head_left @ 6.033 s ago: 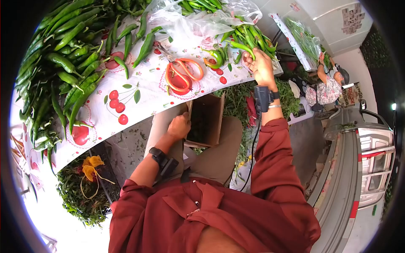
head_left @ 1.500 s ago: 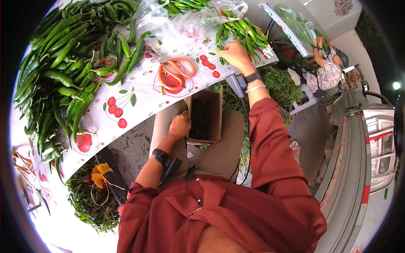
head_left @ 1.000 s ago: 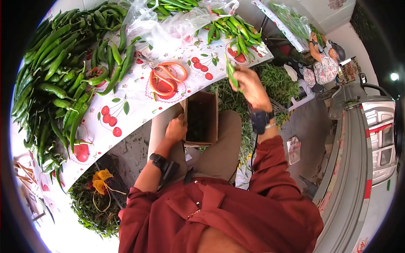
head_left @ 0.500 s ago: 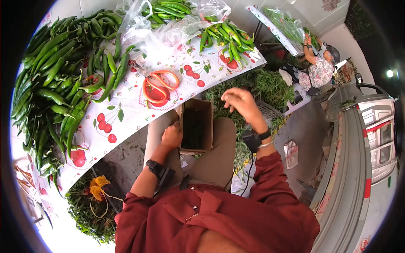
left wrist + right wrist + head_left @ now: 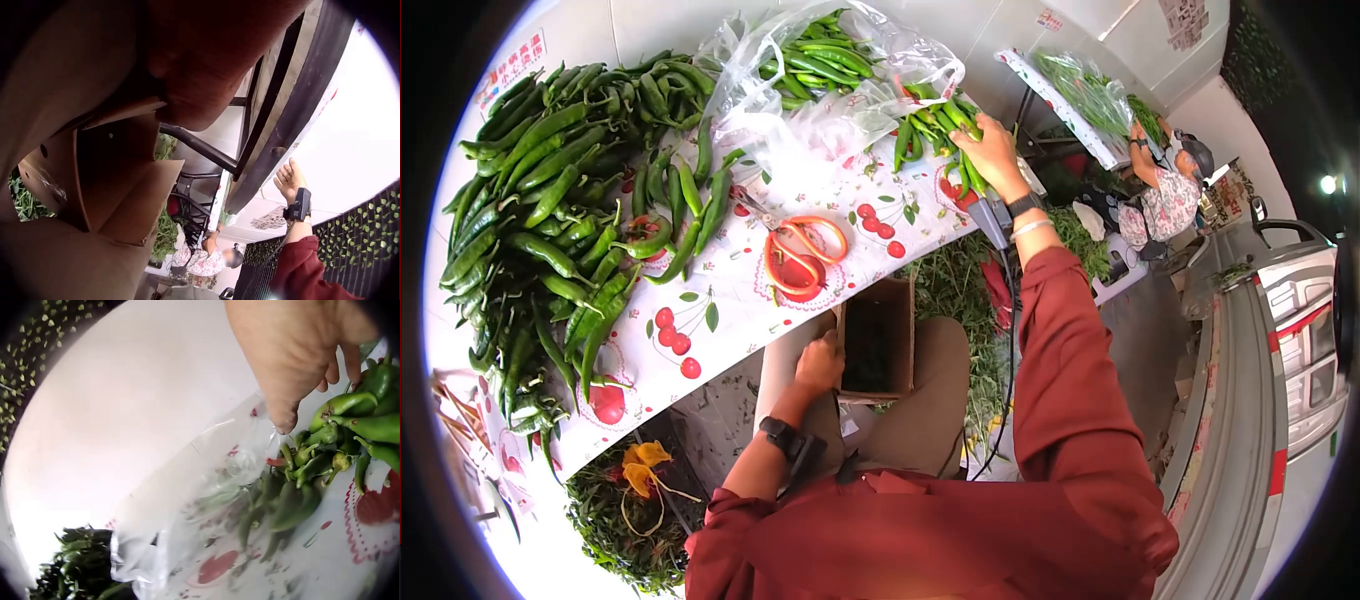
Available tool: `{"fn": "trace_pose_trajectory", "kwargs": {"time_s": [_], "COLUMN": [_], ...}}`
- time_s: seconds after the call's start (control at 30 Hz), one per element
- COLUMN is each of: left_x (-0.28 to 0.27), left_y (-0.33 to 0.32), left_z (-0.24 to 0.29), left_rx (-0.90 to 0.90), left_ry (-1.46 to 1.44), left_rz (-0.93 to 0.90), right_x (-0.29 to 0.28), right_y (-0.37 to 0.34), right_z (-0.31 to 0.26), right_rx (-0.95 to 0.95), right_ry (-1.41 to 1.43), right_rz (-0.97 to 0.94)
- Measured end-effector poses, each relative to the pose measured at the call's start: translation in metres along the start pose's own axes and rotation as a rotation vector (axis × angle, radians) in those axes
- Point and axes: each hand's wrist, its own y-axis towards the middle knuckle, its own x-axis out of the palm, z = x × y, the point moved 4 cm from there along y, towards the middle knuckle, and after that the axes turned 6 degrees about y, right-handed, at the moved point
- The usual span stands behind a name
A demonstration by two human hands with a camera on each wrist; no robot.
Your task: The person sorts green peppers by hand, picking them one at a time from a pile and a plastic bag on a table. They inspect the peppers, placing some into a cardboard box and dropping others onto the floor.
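Cherry-printed white bench [image 5: 735, 335], head view: orange-handled scissors [image 5: 788, 228], clear plastic bag [image 5: 800, 130] against long green peppers [image 5: 945, 120]. Left wrist: your left hand [image 5: 206, 69] grips an open brown cardboard box [image 5: 140, 203], fingers curled. Right wrist: your right hand [image 5: 306, 350], thumb apart from fingers, hangs over those peppers.

A wall sign [image 5: 513, 66] at upper left carried Chinese characters, apparently 高温 and 小心烫伤, though small and slanted. A red-marked wall sticker [image 5: 1050, 19] and brownish wall poster [image 5: 1185, 22] weren't legible.
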Motion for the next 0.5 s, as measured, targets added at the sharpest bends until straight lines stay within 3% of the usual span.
{"fn": "trace_pose_trajectory", "kwargs": {"time_s": [0.1, 0.2, 0.33, 0.5], "left_x": [-0.006, -0.011, -0.007, -0.008], "left_y": [-0.004, -0.002, -0.001, 0.001], "left_z": [0.000, 0.000, -0.008, -0.009], "left_rx": [-0.003, -0.069, -0.078, -0.051], "left_ry": [-0.028, -0.067, -0.081, -0.086], "left_rz": [0.016, -0.030, -0.003, -0.018], "right_x": [0.015, 0.035, 0.048, 0.059], "right_y": [0.018, 0.030, 0.037, 0.037], "right_z": [0.002, 0.014, 0.010, -0.003], "right_rx": [0.151, 0.226, 0.303, 0.259], "right_ry": [-0.255, -0.220, -0.345, -0.481], "right_rz": [-0.178, -0.314, -0.385, -0.371]}}
